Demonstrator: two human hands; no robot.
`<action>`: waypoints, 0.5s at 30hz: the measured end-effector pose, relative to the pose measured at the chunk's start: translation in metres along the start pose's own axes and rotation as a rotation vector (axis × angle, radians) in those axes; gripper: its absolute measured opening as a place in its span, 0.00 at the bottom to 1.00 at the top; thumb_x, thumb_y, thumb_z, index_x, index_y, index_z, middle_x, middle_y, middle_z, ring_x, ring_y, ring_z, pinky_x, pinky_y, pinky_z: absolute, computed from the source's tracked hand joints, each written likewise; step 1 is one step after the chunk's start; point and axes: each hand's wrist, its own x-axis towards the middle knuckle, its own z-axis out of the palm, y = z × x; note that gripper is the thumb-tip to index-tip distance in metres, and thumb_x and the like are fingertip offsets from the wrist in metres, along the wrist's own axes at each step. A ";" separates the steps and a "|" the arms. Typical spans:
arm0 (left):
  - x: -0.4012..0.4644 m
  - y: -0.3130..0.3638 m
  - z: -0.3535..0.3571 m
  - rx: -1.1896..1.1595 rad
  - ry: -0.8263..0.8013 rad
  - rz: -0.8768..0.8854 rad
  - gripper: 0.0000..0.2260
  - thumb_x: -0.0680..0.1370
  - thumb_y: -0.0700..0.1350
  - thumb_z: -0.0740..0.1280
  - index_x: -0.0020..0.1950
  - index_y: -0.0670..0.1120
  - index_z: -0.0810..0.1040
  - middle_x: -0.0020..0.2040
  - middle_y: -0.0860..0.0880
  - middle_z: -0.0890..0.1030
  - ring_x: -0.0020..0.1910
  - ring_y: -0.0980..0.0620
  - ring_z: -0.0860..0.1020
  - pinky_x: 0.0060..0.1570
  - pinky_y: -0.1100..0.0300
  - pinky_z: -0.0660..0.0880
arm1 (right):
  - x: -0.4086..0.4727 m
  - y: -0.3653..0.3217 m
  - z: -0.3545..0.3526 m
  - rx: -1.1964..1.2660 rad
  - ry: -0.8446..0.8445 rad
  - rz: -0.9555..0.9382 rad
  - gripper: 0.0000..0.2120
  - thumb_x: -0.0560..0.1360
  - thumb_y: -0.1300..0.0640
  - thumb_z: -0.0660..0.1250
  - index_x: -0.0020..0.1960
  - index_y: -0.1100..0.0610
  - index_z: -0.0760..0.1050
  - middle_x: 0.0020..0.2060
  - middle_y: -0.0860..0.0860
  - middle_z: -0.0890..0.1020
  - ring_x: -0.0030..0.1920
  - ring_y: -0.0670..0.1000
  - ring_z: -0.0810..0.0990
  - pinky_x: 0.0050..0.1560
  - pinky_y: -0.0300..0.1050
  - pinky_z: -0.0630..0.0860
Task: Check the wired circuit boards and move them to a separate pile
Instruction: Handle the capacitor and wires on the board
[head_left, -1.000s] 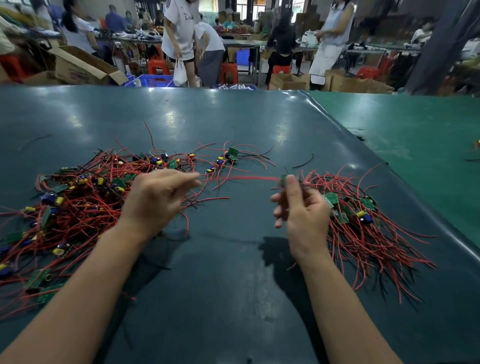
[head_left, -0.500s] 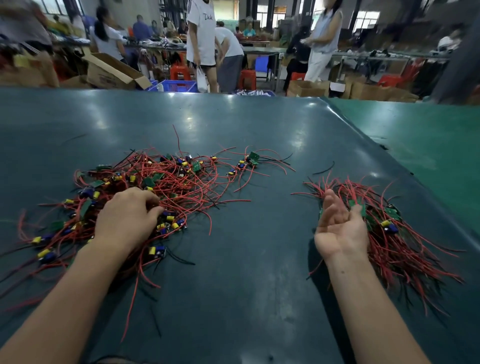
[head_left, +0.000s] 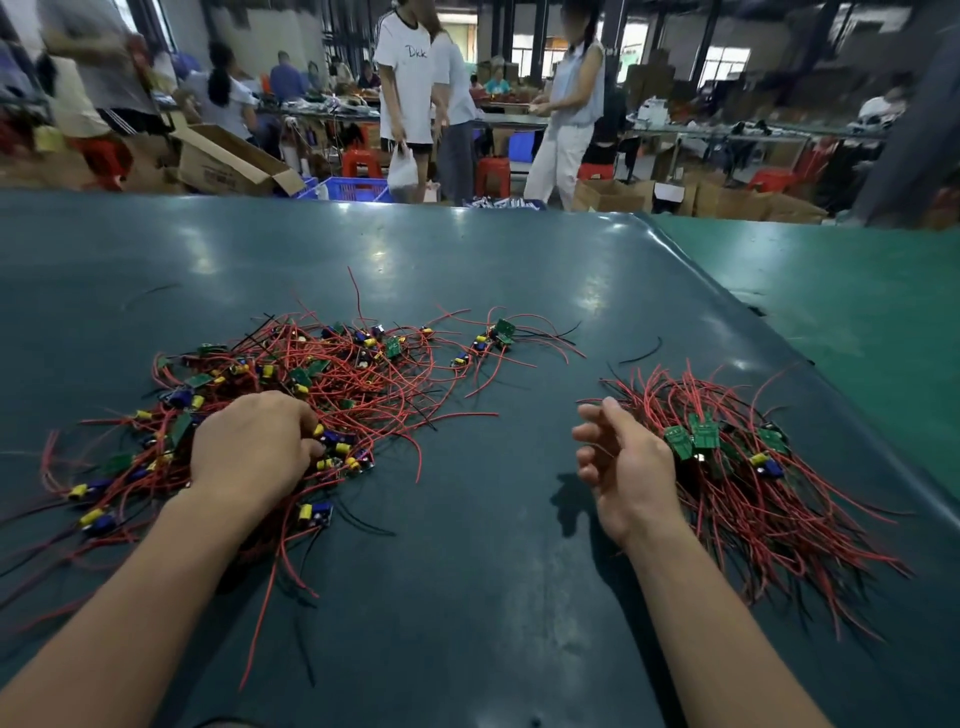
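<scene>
A large tangle of wired circuit boards, the left pile (head_left: 358, 379), has red and black leads, green boards and yellow and blue parts. My left hand (head_left: 254, 449) lies on its near edge, fingers curled down, tips pinching a wired circuit board (head_left: 335, 441) with a blue part. A smaller right pile (head_left: 753, 483) of boards has its red leads fanned toward me. My right hand (head_left: 631, 467) hovers just left of that pile, palm turned left, fingers loosely curled and holding nothing.
Both piles lie on a dark green mat (head_left: 519, 597). One board (head_left: 503, 332) and a loose black wire (head_left: 641, 356) lie between the piles, farther back. A lighter green table (head_left: 857, 322) adjoins at right. People, cardboard boxes and stools stand beyond the far edge.
One second ago both hands stretched a red lead between them. My right hand dropped that board on the right pile and now hangs free; my left hand went down into the left pile.
</scene>
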 end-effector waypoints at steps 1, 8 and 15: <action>0.001 0.000 -0.001 -0.003 0.031 0.002 0.07 0.75 0.55 0.72 0.50 0.55 0.84 0.49 0.52 0.83 0.53 0.48 0.79 0.45 0.53 0.77 | 0.000 0.000 0.001 -0.017 -0.012 0.003 0.13 0.80 0.53 0.64 0.42 0.59 0.80 0.28 0.50 0.79 0.23 0.46 0.72 0.21 0.35 0.66; 0.005 0.006 0.000 -0.080 -0.121 -0.058 0.12 0.75 0.57 0.71 0.53 0.52 0.81 0.54 0.52 0.80 0.55 0.47 0.78 0.48 0.52 0.77 | -0.003 0.000 0.001 -0.063 -0.055 0.014 0.12 0.80 0.54 0.64 0.42 0.58 0.81 0.29 0.50 0.80 0.24 0.46 0.73 0.21 0.36 0.67; 0.011 0.007 -0.004 -0.170 -0.140 -0.130 0.13 0.71 0.55 0.76 0.52 0.53 0.79 0.49 0.51 0.82 0.52 0.47 0.78 0.49 0.53 0.77 | -0.007 0.003 0.003 -0.099 -0.087 0.019 0.10 0.79 0.56 0.65 0.42 0.59 0.81 0.30 0.51 0.80 0.24 0.46 0.73 0.23 0.36 0.67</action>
